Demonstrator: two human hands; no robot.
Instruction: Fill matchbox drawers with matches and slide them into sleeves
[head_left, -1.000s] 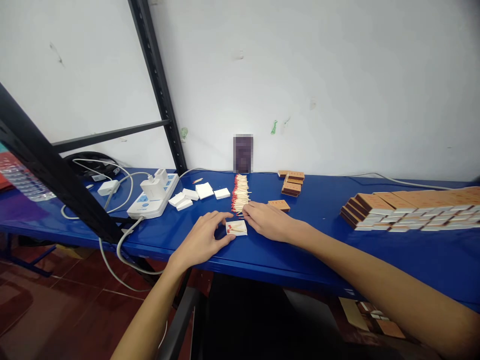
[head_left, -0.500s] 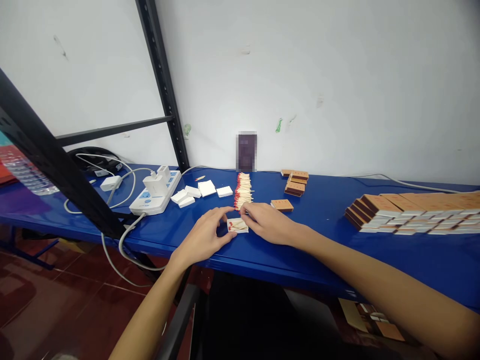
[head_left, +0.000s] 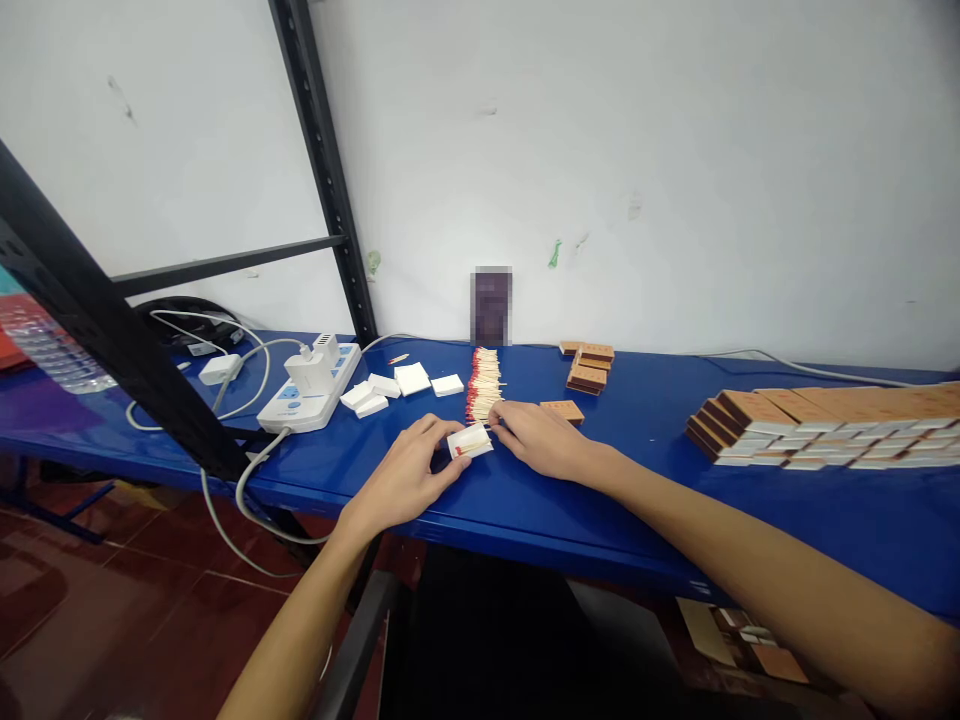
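My left hand (head_left: 411, 468) grips a small white matchbox tray (head_left: 475, 434) by its left end, thumb in front and fingers behind. The tray is tilted, and a few red-tipped matches (head_left: 466, 450) lie along its lower side. Just right of the tray is my right hand (head_left: 544, 440), its fingers bent together near the tray's right end and the near end of the match row; whatever they hold is hidden. That long row of matches (head_left: 486, 385) runs away toward the wall, red heads to the left. Beyond my right hand lies a brown matchbox (head_left: 564, 411), partly covered by it.
Several white trays (head_left: 412, 379) lie left of the row. A few matchboxes (head_left: 589, 378) are piled at back right, with a long stack of matchboxes (head_left: 802, 415) farther right. A power strip (head_left: 309, 400) with cables and a black shelf post (head_left: 326, 160) stand left.
The tray has tipped up in my left hand, and its matches have slid toward the lower side. My right hand has moved slightly right and away, off the tray's contents.
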